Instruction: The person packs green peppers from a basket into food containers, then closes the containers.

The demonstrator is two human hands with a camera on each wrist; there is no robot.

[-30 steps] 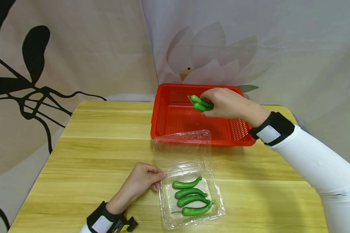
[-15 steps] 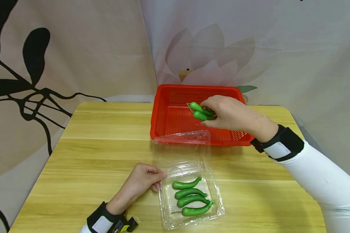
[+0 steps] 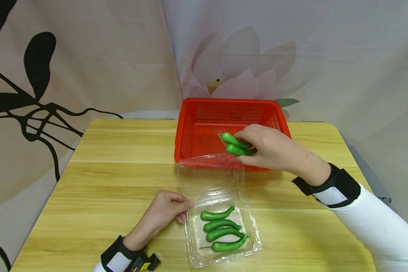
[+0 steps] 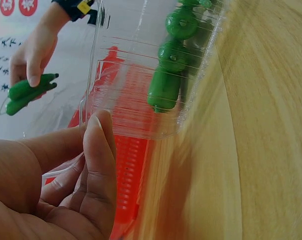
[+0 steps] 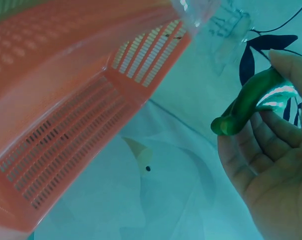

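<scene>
My right hand [image 3: 272,149] pinches two long green peppers [image 3: 239,145] side by side between thumb and fingers, above the front of the red basket. The right wrist view shows these curved, glossy peppers [image 5: 250,102] clear of the basket. A clear plastic clamshell box [image 3: 253,226] lies with its lid raised toward the basket. Several green peppers [image 3: 222,226] rest in its base in a row. With thumb and fingers, my left hand [image 3: 166,209] pinches the box's left edge near the hinge; the left wrist view shows the thumb [image 4: 98,145] on that rim.
The red slotted basket [image 3: 181,132] stands at the back of the wooden table [image 3: 122,170], just behind the clear lid [image 3: 210,177]. The lid's top overlaps the basket's front rim in the head view. A printed curtain [image 3: 258,45] hangs behind the table.
My right hand has moved toward me and slightly right with the two peppers, from over the basket's middle to its front edge. The left hand and the box have stayed in place.
</scene>
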